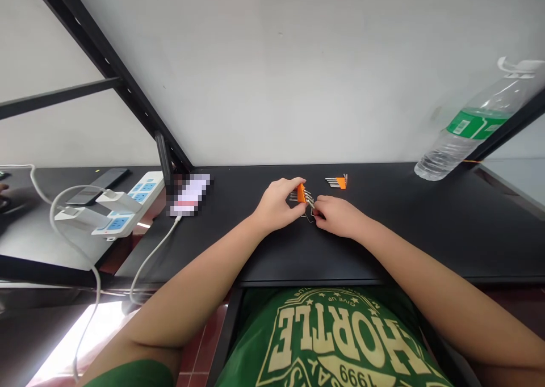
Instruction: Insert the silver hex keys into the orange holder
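My left hand (279, 205) is closed on an orange hex key holder (301, 193), gripping it between thumb and fingers above the black desk. Several silver hex keys (309, 199) stick out of this holder. Right beside it, my right hand (338, 215) is closed in a pinch at the end of a hex key; its fingertips partly hide what they hold. Below the two hands, a few thin bent hex keys (310, 219) lie on the desk. A second orange holder with hex keys (337, 182) rests just behind my right hand.
On the black desk (409, 234), a phone (191, 194) with a white cable lies to the left. Past the shelf post (164, 154) are a white power strip (136, 202) with chargers and a dark phone (100, 185). A large water bottle (468, 129) stands at the back right.
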### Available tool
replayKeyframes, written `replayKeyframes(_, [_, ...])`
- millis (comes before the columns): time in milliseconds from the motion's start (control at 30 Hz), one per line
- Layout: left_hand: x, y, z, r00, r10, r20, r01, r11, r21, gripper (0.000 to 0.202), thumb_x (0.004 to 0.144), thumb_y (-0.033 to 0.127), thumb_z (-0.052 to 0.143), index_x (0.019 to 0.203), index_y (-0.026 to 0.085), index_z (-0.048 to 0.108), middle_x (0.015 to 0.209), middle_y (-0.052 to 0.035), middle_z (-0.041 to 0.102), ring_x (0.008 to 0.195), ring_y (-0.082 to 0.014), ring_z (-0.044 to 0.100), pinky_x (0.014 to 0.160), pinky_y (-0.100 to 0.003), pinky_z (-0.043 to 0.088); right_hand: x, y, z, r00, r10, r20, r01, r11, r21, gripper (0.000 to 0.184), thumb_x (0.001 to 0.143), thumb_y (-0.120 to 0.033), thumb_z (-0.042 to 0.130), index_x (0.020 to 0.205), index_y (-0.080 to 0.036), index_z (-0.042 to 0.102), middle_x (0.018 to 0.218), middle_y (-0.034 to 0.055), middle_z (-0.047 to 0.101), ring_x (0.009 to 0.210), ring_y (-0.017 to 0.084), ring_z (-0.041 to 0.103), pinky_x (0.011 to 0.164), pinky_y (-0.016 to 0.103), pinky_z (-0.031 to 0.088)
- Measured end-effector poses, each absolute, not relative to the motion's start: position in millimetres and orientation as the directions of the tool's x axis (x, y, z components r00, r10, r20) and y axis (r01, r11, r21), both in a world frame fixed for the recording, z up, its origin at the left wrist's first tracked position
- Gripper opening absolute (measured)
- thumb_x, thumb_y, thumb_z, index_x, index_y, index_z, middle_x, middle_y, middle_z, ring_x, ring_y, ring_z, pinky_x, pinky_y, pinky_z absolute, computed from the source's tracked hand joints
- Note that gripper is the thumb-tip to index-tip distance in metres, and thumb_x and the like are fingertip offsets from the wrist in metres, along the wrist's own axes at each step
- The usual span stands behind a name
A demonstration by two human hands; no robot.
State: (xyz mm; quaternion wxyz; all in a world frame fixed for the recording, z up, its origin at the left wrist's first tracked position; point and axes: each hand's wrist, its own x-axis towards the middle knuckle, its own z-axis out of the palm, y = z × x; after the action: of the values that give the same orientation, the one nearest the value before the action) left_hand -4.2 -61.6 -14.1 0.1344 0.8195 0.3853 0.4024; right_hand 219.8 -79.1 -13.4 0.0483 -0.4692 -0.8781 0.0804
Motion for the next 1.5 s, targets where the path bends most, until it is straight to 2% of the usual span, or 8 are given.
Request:
replayKeyframes(133, [-5, -59, -16, 0.39, 0.754, 0.529, 0.525, -0.654, 0.545, 0.05, 0.08, 0.024, 0.073, 0.129, 0.023, 0.066, 0.109, -0.0021, 0.076, 0.099, -0.02, 0.07, 0.098, -0.038, 0.054, 225, -84, -1, -0.455, 0.883, -0.115, 0.889, 0.442, -0.124, 0.005, 0.084, -0.016, 0.062, 0.081, -0.019, 0.063, 0.093, 0.0068, 0.069, 0.074, 0.018, 0.062, 0.06, 0.03, 0.035])
replayKeyframes(233, [-5, -57, -18, 0.409, 0.757, 0.51, 0.525, -0.652, 0.546, 0.05, 0.08, 0.025, 0.073, 0.129, 0.023, 0.066, 0.11, -0.0023, 0.075, 0.1, -0.0204, 0.069, 0.097, -0.038, 0.054, 233, -80, -2, -0.44, 0.895, -0.073, 0.887, 0.42, -0.195, 0.006, 0.08, -0.018, 0.064, 0.075, -0.02, 0.06, 0.087, 0.0055, 0.068, 0.073, 0.019, 0.06, 0.06, 0.03, 0.036])
replayKeyframes(333, [-5, -55, -18, 0.43, 0.758, 0.491, 0.546, -0.651, 0.527, 0.049, 0.08, 0.024, 0.073, 0.128, 0.023, 0.066, 0.108, -0.0027, 0.075, 0.098, -0.0201, 0.069, 0.095, -0.037, 0.054, 242, -73, -6, -0.452, 0.889, 0.074, 0.768, 0.43, -0.474, 0.01, 0.076, -0.016, 0.064, 0.07, -0.02, 0.057, 0.081, 0.0029, 0.065, 0.073, 0.018, 0.059, 0.066, 0.03, 0.043])
replayKeyframes(433, [-5, -54, -19, 0.47, 0.757, 0.453, 0.554, -0.653, 0.517, 0.049, 0.079, 0.022, 0.072, 0.128, 0.023, 0.067, 0.106, -0.0027, 0.075, 0.095, -0.0197, 0.068, 0.094, -0.037, 0.054, 249, -70, -7, -0.399, 0.886, 0.236, 0.442, 0.411, -0.798, 0.012, 0.076, -0.016, 0.064, 0.069, -0.021, 0.055, 0.086, 0.003, 0.065, 0.076, 0.017, 0.062, 0.071, 0.032, 0.052])
replayKeyframes(533, [-4, -54, -18, 0.513, 0.75, 0.418, 0.548, -0.661, 0.513, 0.05, 0.078, 0.022, 0.073, 0.128, 0.022, 0.067, 0.103, -0.0026, 0.074, 0.092, -0.0196, 0.068, 0.091, -0.036, 0.055, 249, -74, -4, -0.36, 0.882, 0.304, 0.162, 0.38, -0.911, 0.012, 0.079, -0.015, 0.064, 0.072, -0.02, 0.056, 0.093, 0.0033, 0.065, 0.074, 0.015, 0.065, 0.071, 0.033, 0.056])
replayKeyframes(767, [-3, -56, -15, 0.567, 0.712, 0.413, 0.51, -0.698, 0.503, 0.048, 0.078, 0.021, 0.072, 0.125, 0.022, 0.068, 0.1, -0.0027, 0.075, 0.091, -0.0197, 0.068, 0.089, -0.035, 0.055, 242, -82, 0, -0.473, 0.799, 0.372, 0.085, 0.461, -0.883, 0.014, 0.08, -0.008, 0.064, 0.075, -0.02, 0.059, 0.096, 0.0037, 0.063, 0.076, 0.014, 0.066, 0.07, 0.031, 0.056])
replayKeyframes(1300, [-3, -56, -15, 0.606, 0.682, 0.41, 0.501, -0.727, 0.469, 0.047, 0.078, 0.023, 0.071, 0.125, 0.024, 0.068, 0.097, -0.0015, 0.075, 0.088, -0.0194, 0.068, 0.089, -0.035, 0.054, 239, -84, 6, -0.511, 0.792, 0.335, 0.22, 0.497, -0.839, 0.012, 0.08, -0.014, 0.064, 0.073, -0.021, 0.057, 0.095, 0.0056, 0.066, 0.08, 0.016, 0.065, 0.072, 0.032, 0.057])
replayKeyframes(1500, [-4, -55, -17, 0.617, 0.677, 0.402, 0.511, -0.733, 0.449, 0.047, 0.079, 0.023, 0.07, 0.126, 0.024, 0.066, 0.102, -0.0023, 0.076, 0.094, -0.0216, 0.07, 0.096, -0.039, 0.052, 240, -83, 8, -0.526, 0.769, 0.364, 0.336, 0.581, -0.741, 0.013, 0.084, -0.015, 0.06, 0.073, -0.021, 0.057, 0.093, 0.0056, 0.067, 0.08, 0.017, 0.063, 0.074, 0.033, 0.053])
